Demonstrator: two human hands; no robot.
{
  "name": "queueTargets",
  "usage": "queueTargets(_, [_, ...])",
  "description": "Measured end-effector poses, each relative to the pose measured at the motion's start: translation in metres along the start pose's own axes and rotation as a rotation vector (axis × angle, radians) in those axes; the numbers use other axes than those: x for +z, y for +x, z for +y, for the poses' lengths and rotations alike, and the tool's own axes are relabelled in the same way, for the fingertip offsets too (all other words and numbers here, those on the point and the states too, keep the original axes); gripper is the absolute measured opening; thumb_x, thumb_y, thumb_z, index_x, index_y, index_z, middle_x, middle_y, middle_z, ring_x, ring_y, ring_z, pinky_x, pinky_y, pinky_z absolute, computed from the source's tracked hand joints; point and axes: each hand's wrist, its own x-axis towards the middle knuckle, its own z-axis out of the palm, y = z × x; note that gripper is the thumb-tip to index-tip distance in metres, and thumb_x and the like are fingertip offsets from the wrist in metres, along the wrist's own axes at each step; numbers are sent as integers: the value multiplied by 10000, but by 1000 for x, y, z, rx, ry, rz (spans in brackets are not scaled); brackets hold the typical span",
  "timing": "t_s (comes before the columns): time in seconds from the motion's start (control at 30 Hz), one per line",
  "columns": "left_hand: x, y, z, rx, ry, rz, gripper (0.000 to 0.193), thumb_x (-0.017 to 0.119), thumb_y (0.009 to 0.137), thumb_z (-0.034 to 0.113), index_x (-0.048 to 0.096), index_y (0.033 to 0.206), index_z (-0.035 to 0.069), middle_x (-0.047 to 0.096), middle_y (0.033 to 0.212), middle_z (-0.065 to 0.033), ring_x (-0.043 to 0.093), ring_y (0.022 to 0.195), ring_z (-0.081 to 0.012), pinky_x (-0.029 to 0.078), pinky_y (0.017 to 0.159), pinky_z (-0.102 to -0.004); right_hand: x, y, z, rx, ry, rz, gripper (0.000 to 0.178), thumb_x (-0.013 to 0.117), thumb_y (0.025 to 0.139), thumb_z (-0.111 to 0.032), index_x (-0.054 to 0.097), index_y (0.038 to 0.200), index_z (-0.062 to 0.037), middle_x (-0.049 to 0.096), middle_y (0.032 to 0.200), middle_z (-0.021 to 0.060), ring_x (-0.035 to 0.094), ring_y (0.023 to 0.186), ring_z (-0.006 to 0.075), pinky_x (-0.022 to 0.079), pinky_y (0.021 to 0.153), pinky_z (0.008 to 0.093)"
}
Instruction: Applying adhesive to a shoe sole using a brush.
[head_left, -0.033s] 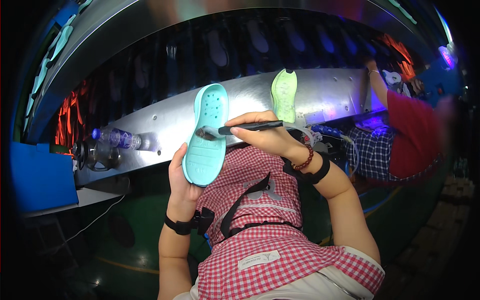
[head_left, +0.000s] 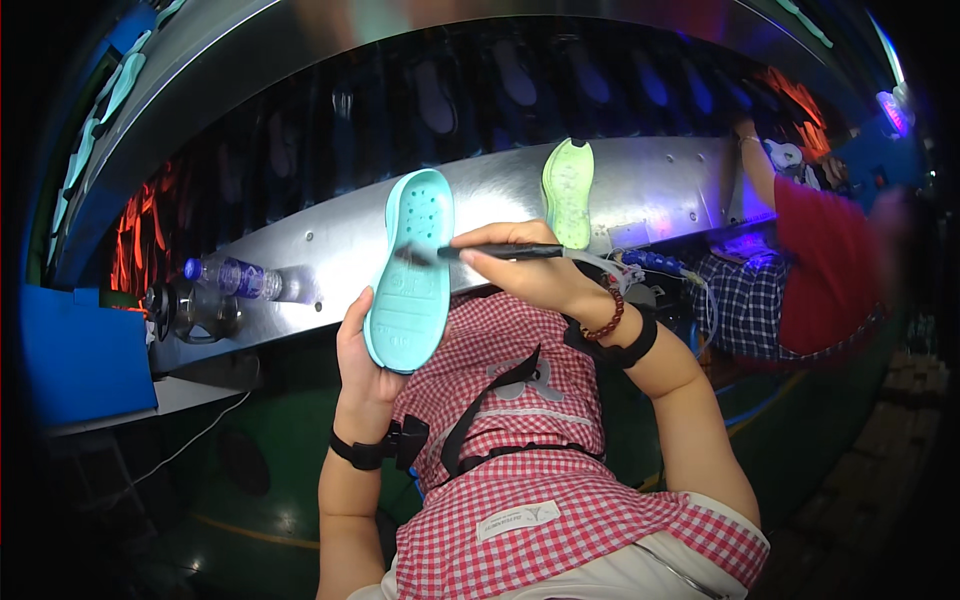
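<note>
My left hand (head_left: 367,360) grips a turquoise shoe sole (head_left: 413,310) by its lower end and left edge, holding it tilted up in front of me. The sole has a raised rim, small holes in its upper part and ridges lower down. In my right hand (head_left: 530,270) is a black-handled brush (head_left: 505,251), pinched between thumb and fingers. Its bristles are smeared by motion, over the sole's inner face near the middle; whether they touch it I cannot tell. Beyond my right hand, a lime-green sole (head_left: 568,195) lies on the metal ledge.
The metal ledge (head_left: 350,220) borders a dark conveyor (head_left: 340,130) carrying several soles. A water bottle (head_left: 235,277) lies at left beside a dark, clear jug (head_left: 205,310). A pale tube (head_left: 600,264) runs behind my right hand. At right, a person in red (head_left: 825,260) reaches toward the conveyor.
The brush tip has shifted slightly up the sole, toward the holes, and is now blurred. The turquoise sole has tilted or moved a little left.
</note>
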Motion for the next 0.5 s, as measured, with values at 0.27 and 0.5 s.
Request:
queueTargets(0.27, [-10,3,-6,128,57,69,464,372,912,315,443,1201,-41,566,1111,-199,595,964,-329,496,813,-493,33,2,42,-491,-270,240,250,623,767,-28,625,1014,10,652,886,159,645,763,243,500,676,293])
queueTargets(0.5, [-9,3,11,117,22,49,472,380,911,330,436,1219,-23,557,1132,-189,575,1009,-310,496,829,-438,23,-20,23,19,495,-287,256,615,796,-69,627,1036,21,655,942,123,613,858,162,492,755,287])
